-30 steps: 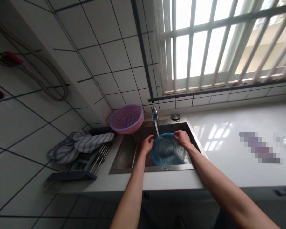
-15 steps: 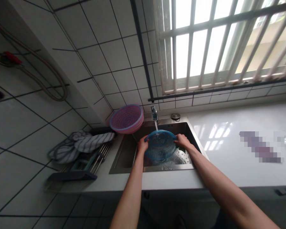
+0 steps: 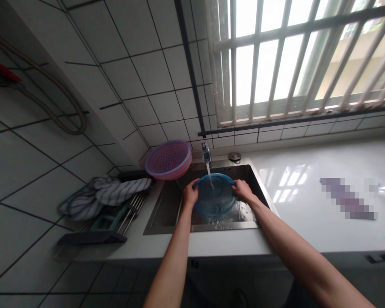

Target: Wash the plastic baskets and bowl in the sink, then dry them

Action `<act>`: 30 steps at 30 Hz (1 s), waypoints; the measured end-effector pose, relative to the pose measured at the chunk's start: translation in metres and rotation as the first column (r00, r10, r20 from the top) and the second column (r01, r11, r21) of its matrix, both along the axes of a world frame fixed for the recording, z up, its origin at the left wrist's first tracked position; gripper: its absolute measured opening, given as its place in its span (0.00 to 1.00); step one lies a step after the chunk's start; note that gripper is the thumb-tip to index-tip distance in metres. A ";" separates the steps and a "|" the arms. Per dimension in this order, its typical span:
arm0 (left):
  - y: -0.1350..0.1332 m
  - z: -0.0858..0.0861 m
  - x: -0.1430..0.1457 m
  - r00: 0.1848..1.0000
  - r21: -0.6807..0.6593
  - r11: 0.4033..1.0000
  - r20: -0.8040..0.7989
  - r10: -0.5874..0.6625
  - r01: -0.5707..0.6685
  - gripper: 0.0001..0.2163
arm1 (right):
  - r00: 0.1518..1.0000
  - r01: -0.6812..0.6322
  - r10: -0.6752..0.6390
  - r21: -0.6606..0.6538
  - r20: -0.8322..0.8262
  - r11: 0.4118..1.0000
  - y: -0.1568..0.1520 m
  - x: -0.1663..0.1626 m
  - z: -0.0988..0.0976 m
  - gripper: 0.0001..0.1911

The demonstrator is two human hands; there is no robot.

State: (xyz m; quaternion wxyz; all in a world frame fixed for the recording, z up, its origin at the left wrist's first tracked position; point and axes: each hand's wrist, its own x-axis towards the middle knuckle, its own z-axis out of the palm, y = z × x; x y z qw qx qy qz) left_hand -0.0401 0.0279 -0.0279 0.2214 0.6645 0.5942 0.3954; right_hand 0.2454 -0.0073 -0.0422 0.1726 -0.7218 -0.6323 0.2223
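Over the steel sink (image 3: 160, 218) I hold a round blue mesh colander (image 3: 215, 199), tilted so that its inside faces me. My left hand (image 3: 190, 193) is closed on the left side of its rim. On the opposite side of the rim, my right hand (image 3: 242, 190) has a grip as well. Water runs in a thin stream from the chrome faucet (image 3: 205, 152) into the colander. Below it, drops and splashes show in the sink basin. The fingers behind the rim are partly hidden.
Pink baskets with a blue rim (image 3: 168, 160) stand at the sink's back left corner. A striped cloth (image 3: 105, 194) lies over a dish rack (image 3: 112, 222) on the left. A drain plug (image 3: 235, 157) sits behind the sink. Rightward on the white counter (image 3: 295, 222) is a blurred-out item (image 3: 349, 199).
The colander has shifted slightly and its tilt has changed a little; the water stream now reaches further down inside it. Both hands keep their hold on the rim. The view has shifted slightly.
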 end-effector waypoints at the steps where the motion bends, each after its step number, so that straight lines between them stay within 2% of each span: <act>1: -0.001 -0.001 0.003 1.000 -0.003 1.000 0.003 -0.021 0.021 0.26 | 1.000 -0.006 0.006 0.025 0.009 1.000 0.000 0.000 0.000 0.18; 4: -0.004 -0.002 0.011 0.996 -0.041 0.995 -0.019 -0.089 0.088 0.30 | 0.999 -0.041 0.036 0.186 0.027 0.982 -0.001 -0.014 0.004 0.21; 7: -0.004 -0.001 0.010 0.995 -0.044 0.995 -0.019 -0.094 0.093 0.23 | 0.998 -0.063 0.067 0.263 -0.008 0.963 -0.002 -0.024 0.006 0.24; 10: -0.002 0.001 0.002 0.999 0.006 1.000 0.030 -0.013 0.013 0.20 | 1.000 0.005 0.000 0.158 -0.030 0.987 0.000 -0.013 0.001 0.26; 12: -0.001 0.002 -0.001 0.999 0.021 1.000 0.050 0.014 -0.015 0.20 | 0.999 0.021 -0.020 0.041 -0.028 0.999 0.002 -0.001 -0.005 0.22; 14: -0.001 0.003 0.000 1.000 -0.011 1.000 0.025 0.018 -0.017 0.21 | 0.999 0.016 -0.015 0.019 -0.031 1.000 0.003 0.005 -0.007 0.17; 18: -0.005 0.002 0.006 0.997 -0.070 0.997 -0.082 -0.015 0.010 0.27 | 0.999 -0.054 0.051 0.207 0.020 0.977 0.001 -0.013 0.002 0.16; 21: -0.008 0.004 0.007 0.992 -0.080 0.997 -0.123 -0.003 -0.007 0.24 | 0.986 -0.164 0.156 0.276 0.052 0.947 -0.001 -0.032 0.009 0.16; 23: -0.009 0.006 0.005 0.986 -0.097 0.994 -0.161 0.035 -0.051 0.21 | 0.981 -0.192 0.194 0.314 0.027 0.930 -0.001 -0.035 0.010 0.16; 26: -0.009 0.008 0.000 0.981 -0.074 0.991 -0.167 0.099 -0.112 0.19 | 0.988 -0.126 0.147 0.307 -0.045 0.943 0.000 -0.023 0.002 0.19; 28: -0.007 0.008 -0.002 0.984 -0.052 0.988 -0.106 0.140 -0.146 0.18 | 0.995 -0.044 0.065 0.237 -0.079 0.970 0.003 -0.010 -0.006 0.21; 30: -0.004 0.007 -0.003 0.989 -0.060 0.988 -0.029 0.143 -0.144 0.18 | 0.994 0.013 0.009 0.202 -0.105 0.979 0.007 0.000 -0.011 0.19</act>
